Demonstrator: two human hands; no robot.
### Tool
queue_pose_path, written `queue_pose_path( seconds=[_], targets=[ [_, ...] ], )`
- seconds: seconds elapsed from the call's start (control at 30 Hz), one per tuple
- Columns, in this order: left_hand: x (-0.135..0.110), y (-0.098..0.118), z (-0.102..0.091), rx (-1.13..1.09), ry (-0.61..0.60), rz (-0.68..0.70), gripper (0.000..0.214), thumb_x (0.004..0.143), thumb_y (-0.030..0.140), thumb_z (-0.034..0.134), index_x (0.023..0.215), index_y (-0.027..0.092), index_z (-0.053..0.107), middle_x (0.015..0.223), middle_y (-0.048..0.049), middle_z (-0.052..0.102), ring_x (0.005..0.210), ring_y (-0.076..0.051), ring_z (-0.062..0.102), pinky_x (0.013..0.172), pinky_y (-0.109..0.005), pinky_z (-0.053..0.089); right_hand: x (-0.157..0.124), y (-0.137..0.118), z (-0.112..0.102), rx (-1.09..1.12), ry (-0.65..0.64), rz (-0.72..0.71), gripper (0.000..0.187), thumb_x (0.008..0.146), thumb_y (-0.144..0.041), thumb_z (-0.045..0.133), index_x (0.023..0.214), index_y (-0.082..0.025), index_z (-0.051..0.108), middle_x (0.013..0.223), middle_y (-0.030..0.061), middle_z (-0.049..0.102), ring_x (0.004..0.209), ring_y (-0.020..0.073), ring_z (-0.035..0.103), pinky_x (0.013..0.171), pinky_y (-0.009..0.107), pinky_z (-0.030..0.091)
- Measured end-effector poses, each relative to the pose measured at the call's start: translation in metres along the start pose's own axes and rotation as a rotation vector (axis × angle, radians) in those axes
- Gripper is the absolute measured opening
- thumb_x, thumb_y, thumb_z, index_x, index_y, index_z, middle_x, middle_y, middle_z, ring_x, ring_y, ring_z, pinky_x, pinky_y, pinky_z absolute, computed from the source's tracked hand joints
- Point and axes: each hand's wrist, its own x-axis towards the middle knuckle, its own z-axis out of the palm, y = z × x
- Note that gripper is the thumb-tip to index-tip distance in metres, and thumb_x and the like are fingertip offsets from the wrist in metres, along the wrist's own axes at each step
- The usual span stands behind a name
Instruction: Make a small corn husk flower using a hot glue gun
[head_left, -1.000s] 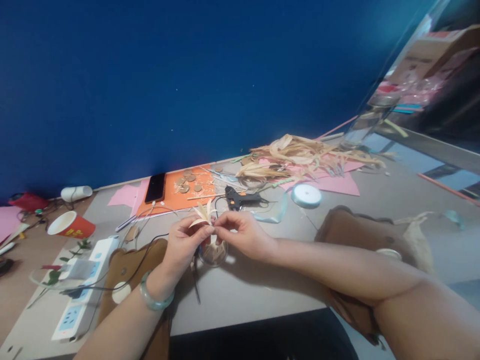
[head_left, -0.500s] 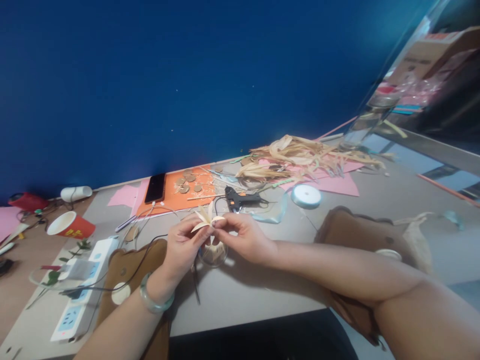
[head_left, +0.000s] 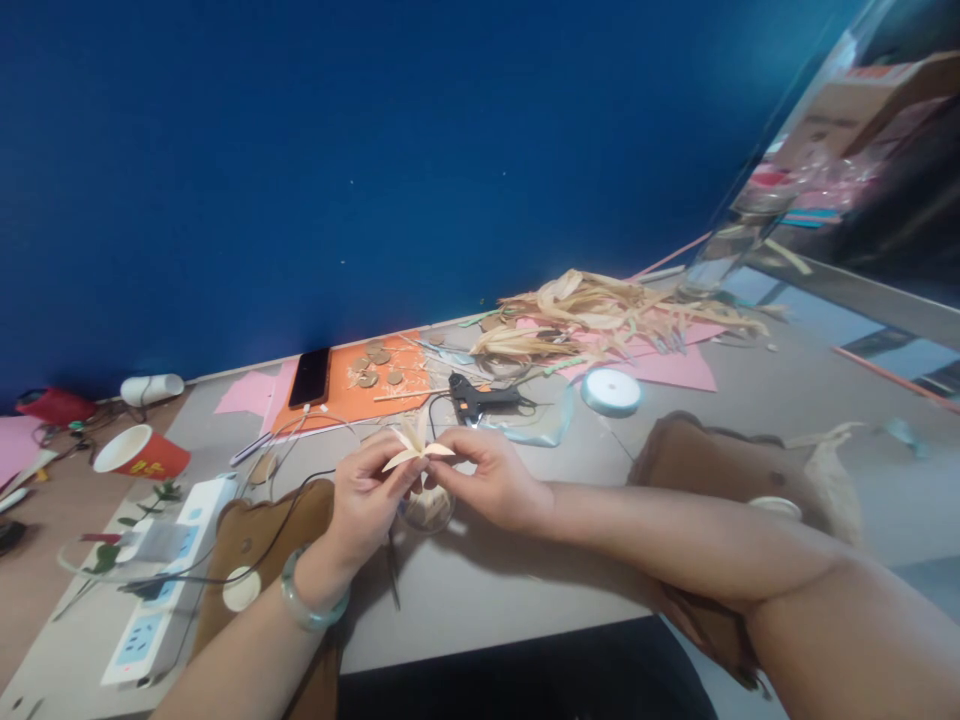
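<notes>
Between my hands is a small cream flower (head_left: 417,446) with pointed petals, apparently of dried husk. My left hand (head_left: 373,488) pinches its base from the left, the thumb lying along the near side. From the right, my right hand (head_left: 491,478) grips the same base with thumb and forefinger. My fingers hide the lower part of the flower. Below them a round clear container (head_left: 429,512) stands on the table, partly covered by my hands. Beyond my right hand lies a black glue gun (head_left: 486,398).
A heap of dried husks (head_left: 577,305) lies on pink paper at the back. Nearby are a ribbon spool (head_left: 611,391), a phone (head_left: 310,377) and orange paper (head_left: 352,400) bearing small discs. A power strip (head_left: 169,580) with cords and a red cup (head_left: 146,453) stand on the left.
The flower has turned slightly, and its right petal now points further out to the right. Both hands stay in nearly the same place.
</notes>
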Motion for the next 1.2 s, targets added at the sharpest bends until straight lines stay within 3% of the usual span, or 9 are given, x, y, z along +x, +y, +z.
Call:
queue_pose_path(
  seconds=[0.43, 0.63, 0.9, 1.07, 1.2],
  targets=[
    [0.008, 0.01, -0.007, -0.069, -0.054, -0.058, 0.031, 0.08, 0.036, 0.066, 0.057, 0.016, 0.062, 0.051, 0.0006, 0.056, 0.047, -0.01, 0.05, 0.048, -0.023, 0.041, 0.008, -0.007, -0.014, 0.117, 0.058, -0.013, 0.011, 0.078, -0.024, 0.063, 0.072, -0.016, 0.062, 0.068, 0.0026, 0.064, 0.063, 0.0122, 0.057, 0.062, 0.025, 0.048],
    [0.008, 0.005, -0.008, 0.018, -0.113, 0.081, 0.024, 0.081, 0.03, 0.065, 0.061, 0.017, 0.068, 0.058, -0.0024, 0.062, 0.055, -0.013, 0.056, 0.053, -0.023, 0.045, 0.015, -0.011, -0.021, 0.333, 0.026, 0.15, 0.02, 0.08, -0.034, 0.066, 0.081, -0.014, 0.063, 0.073, 0.0024, 0.064, 0.063, 0.011, 0.057, 0.062, 0.026, 0.048],
    [0.008, 0.003, -0.007, 0.132, -0.201, 0.263, 0.013, 0.084, 0.02, 0.061, 0.076, 0.018, 0.071, 0.067, -0.0044, 0.068, 0.071, -0.017, 0.063, 0.067, -0.026, 0.049, 0.012, -0.019, -0.021, 0.232, 0.019, 0.163, 0.024, 0.08, -0.037, 0.066, 0.073, -0.014, 0.063, 0.067, 0.0006, 0.06, 0.063, 0.0103, 0.05, 0.061, 0.025, 0.042],
    [0.006, -0.001, -0.005, 0.114, -0.165, 0.262, 0.013, 0.085, 0.02, 0.059, 0.082, 0.018, 0.071, 0.066, -0.0036, 0.067, 0.069, -0.016, 0.062, 0.065, -0.026, 0.049, 0.013, -0.018, -0.019, 0.212, 0.059, 0.154, 0.023, 0.079, -0.034, 0.066, 0.069, -0.014, 0.061, 0.065, 0.0, 0.059, 0.061, 0.0095, 0.048, 0.06, 0.024, 0.041],
    [0.007, -0.002, -0.006, 0.127, -0.108, 0.272, 0.016, 0.085, 0.023, 0.059, 0.074, 0.018, 0.07, 0.065, -0.0039, 0.067, 0.069, -0.016, 0.063, 0.066, -0.026, 0.049, 0.013, -0.02, -0.02, 0.225, 0.077, 0.161, 0.022, 0.077, -0.032, 0.068, 0.067, -0.014, 0.06, 0.064, -0.0003, 0.06, 0.06, 0.0091, 0.048, 0.057, 0.023, 0.04]
  ],
)
